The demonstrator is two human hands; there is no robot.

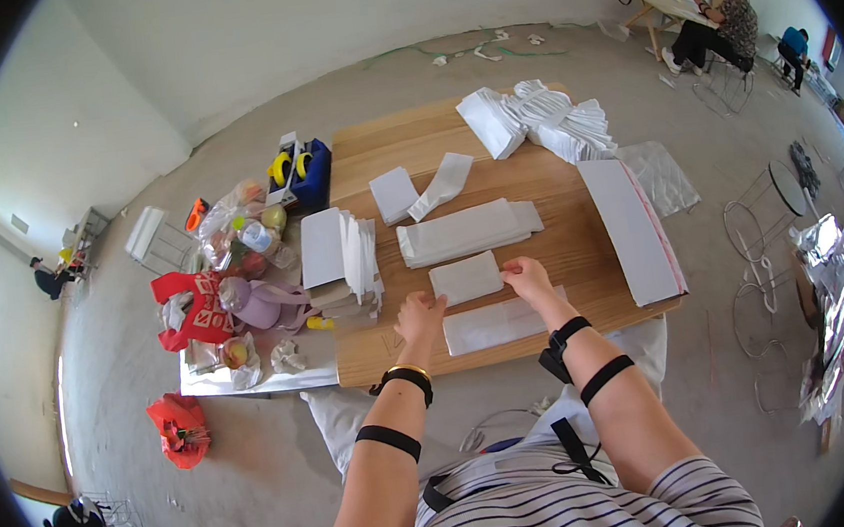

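Note:
A small flat white paper rectangle (pixel 467 279) lies on the wooden table between my two hands. My left hand (pixel 420 316) has its fingers closed at the lower left corner of that piece. At its right edge, my right hand (pixel 527 280) pinches the paper with thumb and fingers. Beyond it is a stack of longer white paper strips (pixel 464 232). On the near side lies another long white paper strip (pixel 493 328), partly covered by my right hand and wrist. Farther off are a small white stack (pixel 394 194) and a loose, slightly bent white strip (pixel 442 185).
White stacked papers (pixel 322 247) stand left of the work area. Fanned white bundles (pixel 535 121) lie at the far right, above an open white box (pixel 632 230). Bags, a lilac bottle (pixel 255 303) and tape dispensers (pixel 295 166) crowd the left side. People sit farther away.

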